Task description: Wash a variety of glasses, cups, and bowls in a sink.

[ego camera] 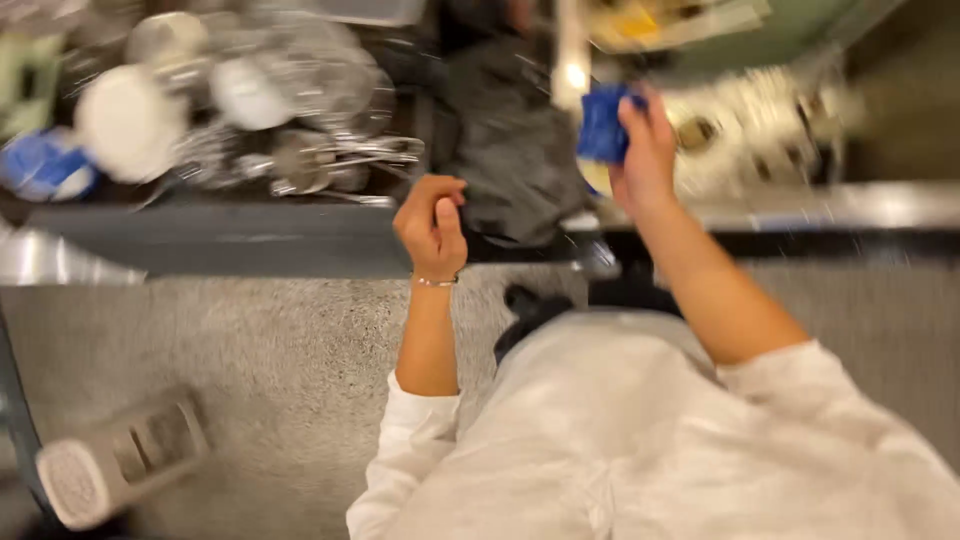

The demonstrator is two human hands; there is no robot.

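Your right hand (pixel 645 150) grips a blue cloth (pixel 602 125) over the counter's (pixel 850 205) front edge; your left hand (pixel 432 225) is curled closed, empty.

Motion blur smears the whole view. The blue thing (pixel 603 125) in the right hand (pixel 645 150) is too blurred to identify, and the fingers cover its right side. The dishes (pixel 230 100) at upper left melt into pale discs and streaks, cut off by the top edge. What the curled left hand (pixel 432 225) grips, if anything, is hidden.
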